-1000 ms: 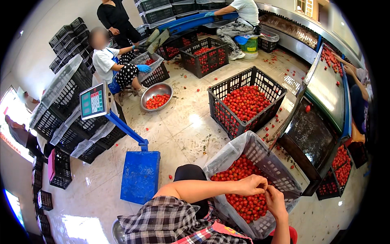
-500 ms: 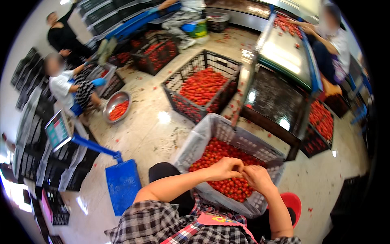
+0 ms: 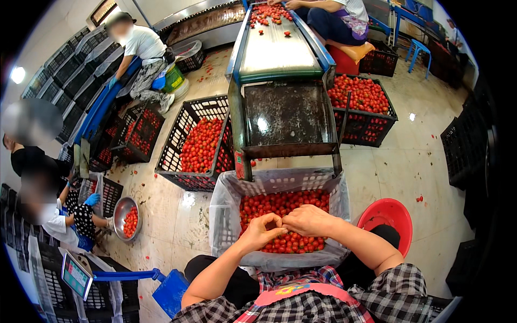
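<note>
My left hand [image 3: 262,232] and my right hand [image 3: 308,220] meet above a crate lined with translucent plastic [image 3: 226,215]. The fingertips of both are pinched together and touching, the left thumb and forefinger making a ring. Whatever sits between them is too small or hidden to make out. Below lie many small red cherry tomatoes [image 3: 258,207], which fill the lower part of the crate. The crate stands right in front of my lap, under the end of a sorting conveyor.
The conveyor's dark end tray [image 3: 288,116] overhangs the far side. Black crates of tomatoes stand left [image 3: 196,142] and right [image 3: 363,102]. A red basin [image 3: 396,215] is at my right, a blue platform scale [image 3: 171,293] at lower left. Co-workers sit left and beyond the conveyor.
My view has turned right, so the conveyor and crate now stand straight ahead and the red basin shows more fully. Both hands stay pinched together over the tomatoes.
</note>
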